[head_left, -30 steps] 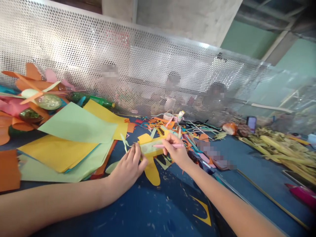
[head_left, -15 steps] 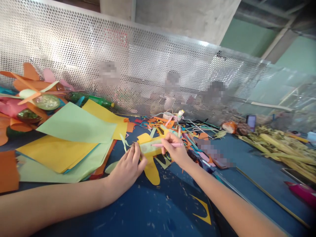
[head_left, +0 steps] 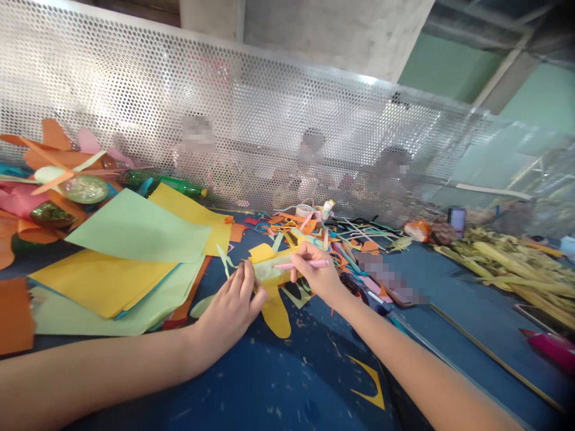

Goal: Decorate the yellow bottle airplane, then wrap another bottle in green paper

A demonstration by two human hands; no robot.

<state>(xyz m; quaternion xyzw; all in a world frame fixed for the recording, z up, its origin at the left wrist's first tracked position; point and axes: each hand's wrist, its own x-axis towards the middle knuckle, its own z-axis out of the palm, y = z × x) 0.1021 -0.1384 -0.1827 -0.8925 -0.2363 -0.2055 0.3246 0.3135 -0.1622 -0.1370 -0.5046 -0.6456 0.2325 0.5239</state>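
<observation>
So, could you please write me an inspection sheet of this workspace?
Surface: blue tabletop, marked with pale flecks.
Job's things: yellow paper piece with a pale green middle; pink pen angled over it, tip contact unclear.
Clutter: coloured sheets overlapping at left, paper scraps behind the hands, corn husks at far right, yellow offcut nearer the viewer.
Hands: left hand rests at the paper piece's left end; right hand grips the pen.
Cables: cannot tell; thin strands lie at the back.
Surroundings: perforated screen behind the table, blurred figures visible there.
</observation>
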